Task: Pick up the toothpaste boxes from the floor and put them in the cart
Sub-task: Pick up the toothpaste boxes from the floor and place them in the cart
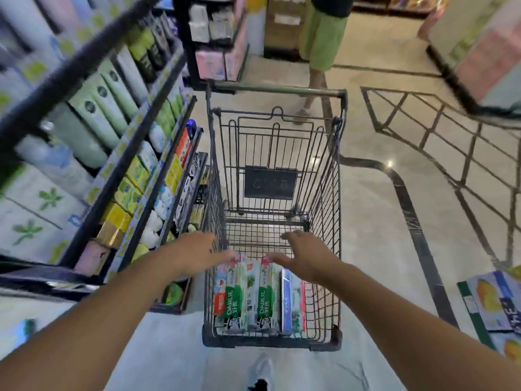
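A glossy beige tiled floor (366, 221) inlaid with dark curving and lattice-patterned bands runs through a store aisle, where a dark wire shopping cart (335, 193) stands just beside black metal shelving (124, 165) packed with pale green tubes, yellow cartons and white packets, much of it blurred. Beyond the cart's handle, a second person in light green shorts (321, 40) stands on the tiles, with stacked pink and white packs on displays to either side. At the lower right edge lies a blue-and-white printed carton showing yellow fruit (490, 300). Inside the near end of the cart basket, green-and-white Darlie toothpaste boxes (242, 294) stand packed side by side, with a blue-and-white toothpaste box (290, 303) next to them toward the right wall. The wearer's two bare arms reach forward over the basket. The left hand (197, 249) is spread with fingers relaxed, its fingertips at the top edge of the leftmost green box, gripping nothing. The right hand (304, 255) is likewise released, fingers splayed above the top ends of the boxes, its thumb near the second green box. None of the boxes is grasped; all rest in the cart below the hands.
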### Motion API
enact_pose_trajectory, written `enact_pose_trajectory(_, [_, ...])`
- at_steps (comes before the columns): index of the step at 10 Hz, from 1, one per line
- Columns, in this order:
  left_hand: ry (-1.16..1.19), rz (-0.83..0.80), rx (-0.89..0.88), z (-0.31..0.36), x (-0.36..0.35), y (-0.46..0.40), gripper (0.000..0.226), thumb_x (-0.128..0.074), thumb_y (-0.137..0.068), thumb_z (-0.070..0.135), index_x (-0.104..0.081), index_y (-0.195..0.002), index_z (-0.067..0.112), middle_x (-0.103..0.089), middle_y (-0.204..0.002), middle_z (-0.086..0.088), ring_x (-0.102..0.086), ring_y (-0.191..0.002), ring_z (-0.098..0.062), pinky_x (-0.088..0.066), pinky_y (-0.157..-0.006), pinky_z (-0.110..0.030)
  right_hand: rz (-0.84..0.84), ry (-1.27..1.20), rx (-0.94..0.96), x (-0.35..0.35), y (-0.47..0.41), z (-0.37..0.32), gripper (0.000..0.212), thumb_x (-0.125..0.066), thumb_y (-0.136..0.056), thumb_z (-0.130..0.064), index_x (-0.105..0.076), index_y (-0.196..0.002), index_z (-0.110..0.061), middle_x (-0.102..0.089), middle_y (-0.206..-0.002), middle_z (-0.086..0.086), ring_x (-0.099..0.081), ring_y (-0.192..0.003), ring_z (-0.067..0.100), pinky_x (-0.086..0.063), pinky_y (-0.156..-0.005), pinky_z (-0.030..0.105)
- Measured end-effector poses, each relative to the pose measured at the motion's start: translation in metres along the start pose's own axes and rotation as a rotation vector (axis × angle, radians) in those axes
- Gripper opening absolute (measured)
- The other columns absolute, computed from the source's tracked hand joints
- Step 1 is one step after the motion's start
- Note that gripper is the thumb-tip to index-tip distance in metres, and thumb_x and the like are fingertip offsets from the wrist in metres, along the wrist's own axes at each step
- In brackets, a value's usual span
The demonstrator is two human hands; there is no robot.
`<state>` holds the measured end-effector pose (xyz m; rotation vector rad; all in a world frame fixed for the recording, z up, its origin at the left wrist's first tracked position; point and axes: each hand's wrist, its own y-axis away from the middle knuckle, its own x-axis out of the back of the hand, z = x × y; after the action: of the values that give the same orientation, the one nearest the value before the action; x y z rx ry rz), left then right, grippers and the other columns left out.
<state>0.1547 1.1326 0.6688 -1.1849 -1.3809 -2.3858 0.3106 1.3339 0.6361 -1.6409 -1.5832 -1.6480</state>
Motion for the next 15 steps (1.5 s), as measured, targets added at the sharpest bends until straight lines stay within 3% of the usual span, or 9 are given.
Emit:
enact_pose_trajectory(4, [0.145, 0.174, 0.054, -0.095, -0.033, 0.142, 0.08, -0.039, -0.092, 0.069, -0.043, -0.142, 0.007, -0.049, -0.142, -0.014, -0.052, -0.124, -0.027, -0.042, -0.097, -0.036, 0.016, 0.187, 0.247, -0.006, 0.066, -0.137, 0.084, -0.036, -0.089, -0.074, -0.029, -0.152, -0.019, -0.031, -0.157, 0.01, -0.03, -0.143, 0.03, -0.024, -0.116, 0.048])
enact_pose_trajectory(5, [0.212, 0.259, 0.114, -0.151, -0.065, 0.198, 0.101, -0.032, -0.07, 0.094, -0.054, -0.126, 0.014, -0.06, -0.123, -0.01, -0.057, -0.104, -0.024, -0.047, -0.087, -0.035, -0.01, 0.246, 0.343, -0.023, 0.092, -0.198, 0.09, -0.033, -0.085, -0.078, -0.03, -0.152, -0.017, -0.035, -0.155, 0.012, -0.035, -0.14, 0.03, -0.029, -0.114, 0.046])
enact_pose_trajectory(6, [0.3, 0.297, 0.191, -0.213, -0.112, 0.262, 0.1, -0.031, -0.064, 0.099, -0.06, -0.113, 0.017, -0.066, -0.111, -0.007, -0.063, -0.104, -0.029, -0.051, -0.089, -0.04, -0.035, 0.317, 0.485, -0.049, 0.121, -0.266, 0.098, -0.025, -0.078, -0.082, -0.034, -0.15, -0.016, -0.042, -0.149, 0.014, -0.041, -0.134, 0.032, -0.037, -0.108, 0.044])
enact_pose_trajectory(8, [0.378, 0.324, 0.485, -0.298, -0.186, 0.409, 0.072, -0.033, -0.082, 0.081, -0.053, -0.113, 0.02, -0.054, -0.121, -0.006, -0.054, -0.11, -0.023, -0.04, -0.089, -0.031, -0.025, 0.379, 0.743, -0.114, 0.182, -0.399, 0.075, -0.043, -0.09, -0.07, -0.046, -0.14, -0.013, -0.052, -0.138, 0.012, -0.046, -0.128, 0.032, -0.04, -0.103, 0.043])
enact_pose_trajectory(9, [0.43, 0.359, 0.625, -0.333, -0.224, 0.478, 0.101, -0.026, -0.074, 0.088, -0.042, -0.144, 0.019, -0.045, -0.148, -0.007, -0.045, -0.133, -0.023, -0.036, -0.105, -0.031, -0.038, 0.406, 0.848, -0.149, 0.212, -0.464, 0.069, -0.044, -0.086, -0.074, -0.056, -0.12, -0.016, -0.058, -0.123, 0.009, -0.052, -0.118, 0.031, -0.043, -0.094, 0.04])
enact_pose_trajectory(10, [0.488, 0.409, 0.721, -0.356, -0.26, 0.534, 0.109, -0.022, -0.072, 0.094, -0.037, -0.149, 0.019, -0.041, -0.153, -0.005, -0.041, -0.138, -0.022, -0.032, -0.105, -0.028, -0.078, 0.463, 0.957, -0.18, 0.234, -0.521, 0.075, -0.035, -0.081, -0.081, -0.054, -0.123, -0.022, -0.057, -0.124, 0.008, -0.051, -0.12, 0.031, -0.042, -0.095, 0.041])
enact_pose_trajectory(11, [0.596, 0.451, 0.809, -0.386, -0.295, 0.568, 0.083, -0.037, -0.089, 0.075, -0.033, -0.151, 0.02, -0.039, -0.154, -0.004, -0.038, -0.14, -0.021, -0.029, -0.11, -0.03, -0.152, 0.459, 1.06, -0.205, 0.252, -0.57, 0.053, -0.044, -0.087, -0.073, -0.053, -0.122, -0.034, -0.052, -0.127, 0.003, -0.043, -0.131, 0.026, -0.036, -0.099, 0.037])
enact_pose_trajectory(12, [0.649, 0.456, 0.872, -0.414, -0.314, 0.589, 0.081, -0.037, -0.09, 0.072, -0.034, -0.15, 0.019, -0.042, -0.15, -0.005, -0.042, -0.136, -0.022, -0.032, -0.109, -0.033, -0.192, 0.484, 1.129, -0.231, 0.253, -0.613, 0.078, -0.042, -0.085, -0.076, -0.042, -0.144, -0.025, -0.045, -0.144, -0.001, -0.037, -0.138, 0.022, -0.032, -0.109, 0.037])
enact_pose_trajectory(15, [0.747, 0.51, 1.007, -0.517, -0.307, 0.599, 0.083, -0.037, -0.086, 0.077, -0.036, -0.149, 0.022, -0.046, -0.147, -0.003, -0.046, -0.132, -0.022, -0.037, -0.105, -0.036, -0.299, 0.507, 1.209, -0.265, 0.204, -0.744, 0.071, -0.052, -0.09, -0.063, -0.041, -0.144, -0.018, -0.052, -0.138, 0.008, -0.049, -0.124, 0.03, -0.04, -0.101, 0.043])
